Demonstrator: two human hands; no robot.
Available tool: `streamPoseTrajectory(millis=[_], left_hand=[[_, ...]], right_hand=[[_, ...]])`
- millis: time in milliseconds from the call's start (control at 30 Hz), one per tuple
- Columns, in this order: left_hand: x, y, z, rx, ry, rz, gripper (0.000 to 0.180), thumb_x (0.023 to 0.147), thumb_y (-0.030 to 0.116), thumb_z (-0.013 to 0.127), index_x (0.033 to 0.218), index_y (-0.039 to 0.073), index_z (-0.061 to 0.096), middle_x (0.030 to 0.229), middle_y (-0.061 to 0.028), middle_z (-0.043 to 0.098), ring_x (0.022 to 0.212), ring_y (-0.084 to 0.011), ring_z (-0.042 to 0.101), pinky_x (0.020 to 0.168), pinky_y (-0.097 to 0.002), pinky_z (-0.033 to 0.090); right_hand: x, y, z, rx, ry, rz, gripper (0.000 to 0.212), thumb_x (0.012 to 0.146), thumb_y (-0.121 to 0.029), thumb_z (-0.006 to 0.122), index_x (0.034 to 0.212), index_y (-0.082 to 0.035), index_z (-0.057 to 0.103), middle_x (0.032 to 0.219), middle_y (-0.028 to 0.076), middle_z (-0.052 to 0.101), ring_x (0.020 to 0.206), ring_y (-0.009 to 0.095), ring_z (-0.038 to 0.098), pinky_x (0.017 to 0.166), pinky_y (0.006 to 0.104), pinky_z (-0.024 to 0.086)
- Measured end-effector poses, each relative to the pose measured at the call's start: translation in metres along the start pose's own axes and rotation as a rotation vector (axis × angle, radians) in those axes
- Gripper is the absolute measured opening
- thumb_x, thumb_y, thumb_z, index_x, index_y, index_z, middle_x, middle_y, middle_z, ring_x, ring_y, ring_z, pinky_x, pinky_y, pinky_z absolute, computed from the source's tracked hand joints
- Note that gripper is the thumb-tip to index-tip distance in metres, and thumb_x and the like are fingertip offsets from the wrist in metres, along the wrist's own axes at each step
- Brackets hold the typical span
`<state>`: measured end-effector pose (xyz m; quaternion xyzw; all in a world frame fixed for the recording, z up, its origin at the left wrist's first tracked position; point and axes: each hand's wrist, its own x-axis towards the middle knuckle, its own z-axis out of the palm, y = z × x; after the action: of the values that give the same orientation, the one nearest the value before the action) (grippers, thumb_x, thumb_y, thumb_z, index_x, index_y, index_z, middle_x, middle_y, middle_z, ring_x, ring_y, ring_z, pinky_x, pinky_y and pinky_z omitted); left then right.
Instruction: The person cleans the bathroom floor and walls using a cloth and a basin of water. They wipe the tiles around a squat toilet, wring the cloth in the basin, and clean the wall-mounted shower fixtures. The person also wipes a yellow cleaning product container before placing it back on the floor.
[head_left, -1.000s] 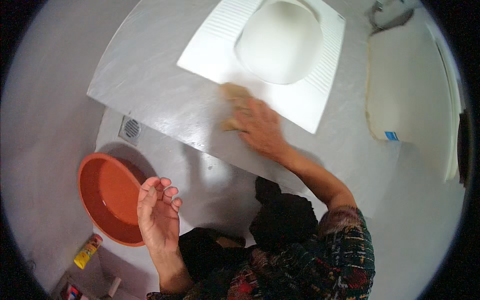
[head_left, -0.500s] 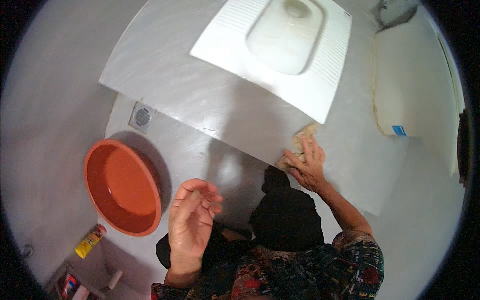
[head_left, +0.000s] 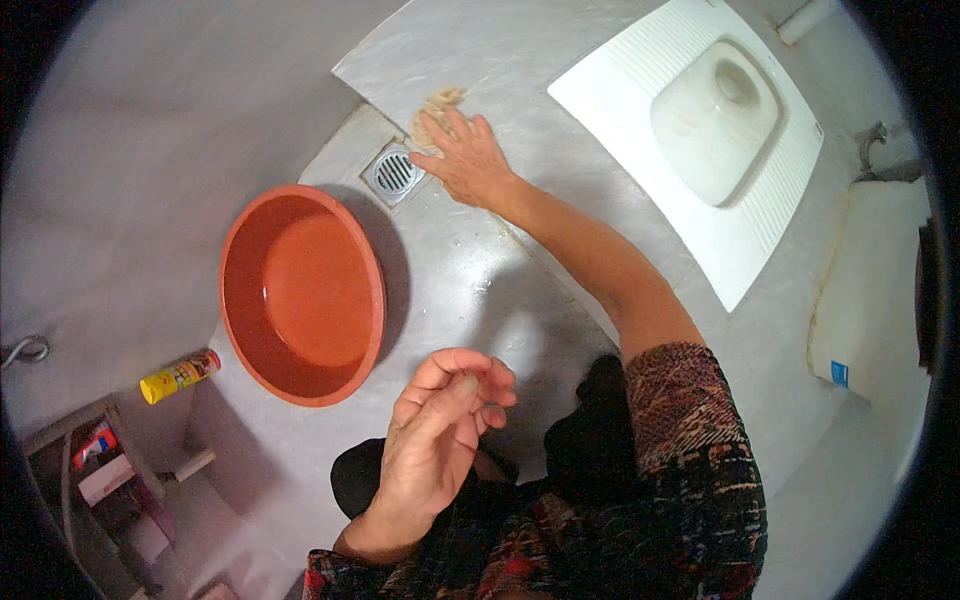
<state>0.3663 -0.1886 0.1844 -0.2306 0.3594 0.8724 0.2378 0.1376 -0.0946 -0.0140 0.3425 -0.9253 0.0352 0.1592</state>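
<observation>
A crumpled beige cleaning cloth (head_left: 432, 122) lies on the grey raised step, close to its edge. My right hand (head_left: 468, 158) presses down on it, fingers spread over the cloth and thumb reaching toward the drain. Right beside that hand is a square metal floor drain (head_left: 393, 172) with a slotted round cover. My left hand (head_left: 437, 430) hovers in front of my body with loosely curled fingers, palm partly showing and nothing visible in it. A white squat toilet (head_left: 690, 200) is set into the step to the right of my right arm.
An orange plastic basin (head_left: 232, 290) stands on the lower floor at left. Near the wall lies a yellow-and-red cylinder (head_left: 180, 377). A shelf unit (head_left: 130, 490) with small packages is at lower left, and a white panel (head_left: 860, 270) stands at right.
My right hand has swept the cloth from beside the toilet's near corner leftward and away along the step to the drain. The view has shifted; my left hand keeps its curled pose.
</observation>
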Motion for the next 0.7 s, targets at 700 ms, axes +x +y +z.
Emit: streamPoseTrajectory(millis=[700], left_hand=[[-0.018,0.025,-0.018,-0.060,-0.059,-0.068,0.019,0.091,0.014,0.050,0.107,0.004,0.051,0.103,-0.0085,0.058,0.091,-0.0148,0.054,0.076,-0.0260,0.043]], right_hand=[[-0.150,-0.049,-0.059,-0.541,-1.018,-1.025,0.030,0.083,-0.030,0.052,0.106,-0.018,0.067,0.107,0.004,0.060,0.104,0.024,0.046,0.085,0.0417,0.028]])
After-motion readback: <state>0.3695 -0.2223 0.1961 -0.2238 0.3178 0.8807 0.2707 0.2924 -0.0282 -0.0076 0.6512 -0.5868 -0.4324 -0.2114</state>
